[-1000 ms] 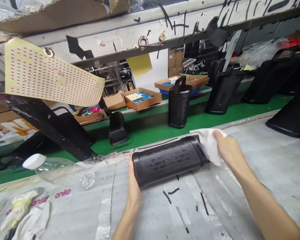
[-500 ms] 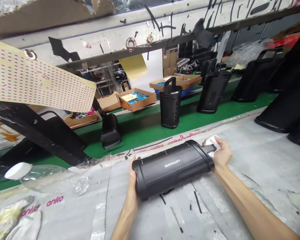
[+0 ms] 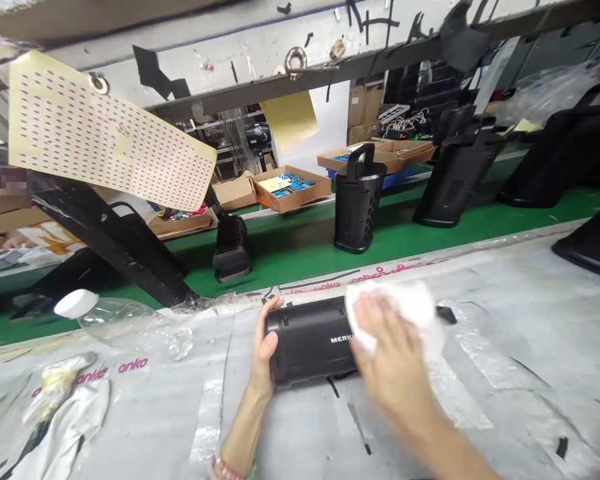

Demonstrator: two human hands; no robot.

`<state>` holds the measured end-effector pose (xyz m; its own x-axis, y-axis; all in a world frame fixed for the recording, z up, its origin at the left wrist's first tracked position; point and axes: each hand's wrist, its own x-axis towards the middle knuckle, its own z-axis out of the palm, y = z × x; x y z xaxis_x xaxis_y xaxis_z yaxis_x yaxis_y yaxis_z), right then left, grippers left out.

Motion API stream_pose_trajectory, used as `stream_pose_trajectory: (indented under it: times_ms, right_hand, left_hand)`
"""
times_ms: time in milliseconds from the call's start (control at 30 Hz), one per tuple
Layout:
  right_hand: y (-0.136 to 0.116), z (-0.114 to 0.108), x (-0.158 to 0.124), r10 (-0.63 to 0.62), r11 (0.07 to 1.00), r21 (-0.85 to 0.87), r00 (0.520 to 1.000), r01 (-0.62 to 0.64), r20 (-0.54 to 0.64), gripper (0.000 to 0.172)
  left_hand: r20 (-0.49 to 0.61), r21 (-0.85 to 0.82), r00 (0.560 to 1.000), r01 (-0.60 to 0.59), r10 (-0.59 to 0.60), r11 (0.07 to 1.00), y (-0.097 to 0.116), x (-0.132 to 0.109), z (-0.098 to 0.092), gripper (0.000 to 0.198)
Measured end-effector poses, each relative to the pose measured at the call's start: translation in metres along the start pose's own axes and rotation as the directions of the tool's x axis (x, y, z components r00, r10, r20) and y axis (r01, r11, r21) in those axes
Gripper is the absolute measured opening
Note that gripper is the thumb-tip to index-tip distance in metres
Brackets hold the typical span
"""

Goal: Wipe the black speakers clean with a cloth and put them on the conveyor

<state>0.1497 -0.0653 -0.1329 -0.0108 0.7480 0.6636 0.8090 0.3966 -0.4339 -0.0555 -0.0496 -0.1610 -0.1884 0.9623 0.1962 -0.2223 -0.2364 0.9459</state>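
A black cylindrical speaker (image 3: 307,350) with white lettering lies on its side on the grey covered bench. My left hand (image 3: 264,347) grips its left end, thumb in front and fingers behind. Over its right half, my right hand (image 3: 393,353) presses a white cloth (image 3: 423,310) against the surface, covering part of the lettering. That hand is slightly blurred. The speaker's handle pokes out to the right of the cloth.
A clear bottle (image 3: 130,323) lies on the left, above a soiled white glove (image 3: 65,427). Beyond the bench (image 3: 520,327), a green belt (image 3: 300,257) carries several black speakers. A dotted yellow sheet (image 3: 113,133) hangs upper left. Open cardboard boxes (image 3: 293,200) stand behind.
My right hand has moved from the handle end onto the speaker's front, and the cloth is now spread over it. My left hand still holds the left end. The view has shifted.
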Motion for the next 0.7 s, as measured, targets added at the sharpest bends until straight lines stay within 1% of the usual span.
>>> stream_pose_trajectory:
  times_ms: [33, 67, 100, 133, 167, 200, 233, 267, 300, 367, 400, 433, 467, 500, 533, 567, 600, 633, 700]
  right_hand:
    - [-0.02, 0.01, -0.013, -0.161, 0.985, -0.052, 0.986, 0.163, 0.041, 0.042]
    - [-0.036, 0.019, -0.024, -0.282, 0.957, -0.068, 0.959, 0.283, 0.03, 0.042]
    - [-0.048, 0.024, -0.033, -0.377, 0.923, -0.057, 0.924, 0.381, 0.065, 0.043]
    - [-0.053, 0.026, -0.04, -0.448, 0.89, -0.044, 0.887, 0.455, 0.11, 0.044]
    - [-0.052, 0.025, -0.044, -0.488, 0.867, -0.021, 0.859, 0.497, 0.156, 0.046]
    - [-0.044, 0.021, -0.045, -0.501, 0.858, -0.014, 0.842, 0.513, 0.201, 0.05]
    - [-0.03, 0.014, -0.045, -0.491, 0.859, -0.04, 0.843, 0.511, 0.222, 0.053]
    - [-0.014, 0.006, -0.044, -0.462, 0.867, -0.093, 0.859, 0.49, 0.22, 0.057]
    - [0.004, -0.001, -0.042, -0.399, 0.884, -0.186, 0.899, 0.429, 0.181, 0.061]
    - [0.034, -0.013, -0.036, -0.246, 0.907, -0.333, 0.966, 0.257, 0.075, 0.065]
    - [0.043, -0.016, -0.034, -0.169, 0.918, -0.358, 0.985, 0.169, 0.03, 0.066]
    - [0.045, -0.016, -0.032, -0.109, 0.93, -0.352, 0.994, 0.102, 0.001, 0.066]
    - [0.041, -0.013, -0.031, -0.071, 0.943, -0.327, 0.997, 0.063, -0.012, 0.066]
    - [0.032, -0.009, -0.031, -0.067, 0.953, -0.298, 0.998, 0.062, -0.006, 0.066]
    - [0.019, -0.003, -0.033, -0.093, 0.957, -0.275, 0.995, 0.095, 0.018, 0.066]
    - [0.004, 0.003, -0.036, -0.145, 0.954, -0.257, 0.988, 0.155, 0.056, 0.066]
    - [-0.011, 0.01, -0.039, -0.217, 0.943, -0.237, 0.971, 0.236, 0.101, 0.065]
    - [-0.026, 0.015, -0.042, -0.298, 0.922, -0.209, 0.942, 0.326, 0.154, 0.064]
    - [-0.043, 0.023, -0.047, -0.423, 0.874, -0.141, 0.871, 0.465, 0.25, 0.06]
  left_hand:
    - [-0.007, -0.026, 1.0, 0.012, -0.012, 1.0, -0.002, -0.001, -0.001, 0.063]
    - [-0.011, -0.05, 1.0, 0.027, -0.027, 0.998, -0.004, -0.001, -0.001, 0.061]
    - [-0.012, -0.062, 0.999, 0.033, -0.034, 0.998, -0.006, -0.001, -0.002, 0.059]
    - [-0.013, -0.061, 0.999, 0.028, -0.029, 0.998, -0.007, -0.001, -0.003, 0.059]
    - [-0.014, -0.055, 1.0, 0.019, -0.02, 0.998, -0.008, -0.001, -0.003, 0.059]
    - [-0.016, -0.05, 1.0, 0.018, -0.019, 0.999, -0.008, -0.001, -0.003, 0.06]
    - [-0.019, -0.047, 0.999, 0.026, -0.027, 0.999, -0.007, 0.0, -0.003, 0.061]
    - [-0.023, -0.049, 0.999, 0.04, -0.041, 0.998, -0.006, 0.0, -0.003, 0.062]
    - [-0.026, -0.058, 0.998, 0.062, -0.064, 0.996, -0.005, 0.001, -0.002, 0.062]
    - [-0.03, -0.069, 0.995, 0.09, -0.092, 0.994, -0.002, 0.001, 0.001, 0.063]
    - [-0.033, -0.07, 0.995, 0.091, -0.093, 0.993, -0.001, 0.001, 0.002, 0.063]
    - [-0.037, -0.075, 0.995, 0.089, -0.092, 0.993, 0.0, 0.001, 0.003, 0.063]
    - [-0.04, -0.086, 0.995, 0.091, -0.094, 0.992, 0.001, 0.001, 0.004, 0.062]
    - [-0.043, -0.099, 0.994, 0.095, -0.1, 0.991, 0.001, 0.001, 0.005, 0.062]
    - [-0.046, -0.113, 0.993, 0.102, -0.108, 0.988, 0.001, 0.0, 0.005, 0.06]
    - [-0.05, -0.126, 0.992, 0.109, -0.116, 0.986, 0.001, 0.0, 0.005, 0.059]
    - [-0.052, -0.134, 0.991, 0.116, -0.123, 0.984, 0.0, -0.001, 0.005, 0.058]
    - [-0.055, -0.138, 0.991, 0.117, -0.126, 0.984, -0.001, -0.001, 0.005, 0.057]
    - [-0.059, -0.13, 0.993, 0.098, -0.107, 0.987, -0.003, -0.001, 0.004, 0.057]
